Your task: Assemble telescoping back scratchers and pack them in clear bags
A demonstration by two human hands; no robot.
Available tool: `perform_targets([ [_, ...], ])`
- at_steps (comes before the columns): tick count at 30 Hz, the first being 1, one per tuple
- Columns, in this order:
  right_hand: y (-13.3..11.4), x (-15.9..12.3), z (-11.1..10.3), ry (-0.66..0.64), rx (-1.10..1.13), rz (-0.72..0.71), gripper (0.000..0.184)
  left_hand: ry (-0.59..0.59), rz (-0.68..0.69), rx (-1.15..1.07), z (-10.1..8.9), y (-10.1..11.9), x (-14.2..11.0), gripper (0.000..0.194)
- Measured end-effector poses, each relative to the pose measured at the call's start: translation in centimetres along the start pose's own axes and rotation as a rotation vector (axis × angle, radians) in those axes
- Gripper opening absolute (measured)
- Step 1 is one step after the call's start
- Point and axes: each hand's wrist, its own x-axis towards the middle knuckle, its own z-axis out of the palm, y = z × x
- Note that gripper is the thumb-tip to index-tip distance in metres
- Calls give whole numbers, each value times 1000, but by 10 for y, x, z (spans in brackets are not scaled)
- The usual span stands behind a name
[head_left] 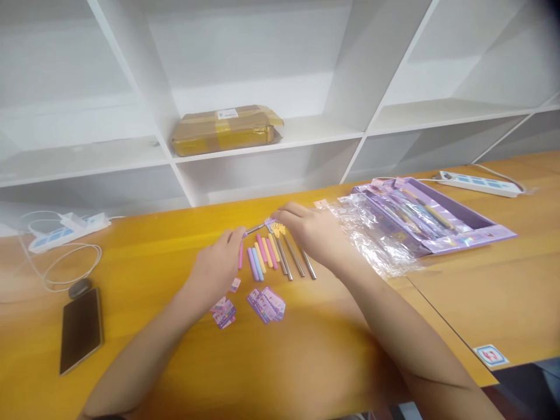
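Left hand [216, 259] fingers closed on thin rod [254, 229], its tip beside the right hand [312, 230]; right fingers' grip cannot be told. Coloured tubes [266, 252] and metal rods [294, 256] lie loose, just nearside of the fingers; a low sweep by either could roll them across the worktop [315, 344].

Silver gleams on the slim metal rod [255, 229] in the grip, lilac at its toothed tip [269, 222]; just beside, slender cylindrical sticks [264, 251] flash purple, blue, yellow, pink; this side, flat purple-and-pink printed cards [265, 306]; well right, a shallow purple box [450, 206].
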Motion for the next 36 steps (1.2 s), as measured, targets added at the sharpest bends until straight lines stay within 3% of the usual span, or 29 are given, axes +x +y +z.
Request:
perform_targets([
  [4, -5, 4, 4, -5, 43, -9, 39, -240, 37, -219, -4, 2, -4, 16],
  [7, -7, 8, 18, -40, 121, -37, 36, -496, 67, -601, 1, 13, -5, 19],
  [9, -2, 9, 30, -61, 170, -9, 37, -617, 33, -873, 15, 24, -8, 26],
  [13, 36, -6, 48, -106, 88, 239, 50, -505, -73, -1207, 59, 33, -27, 37],
  [16, 76, -36, 57, -88, -22, 433, 40, -502, -114, -1308, 89, 23, -54, 39],
  [19, 110, -72, 64, -56, -124, 619, 37, -432, -158, -1366, 107, 10, -82, 40],
  [23, 140, -107, 70, -54, -217, 797, 46, -352, -133, -1415, 116, 2, -104, 40],
  [28, 173, -128, 68, -113, -239, 910, 54, -351, 14, -1342, 120, 0, -106, 38],
  [36, 206, -149, 73, -214, -241, 991, 55, -457, 66, -1333, 124, -6, -112, 34],
])
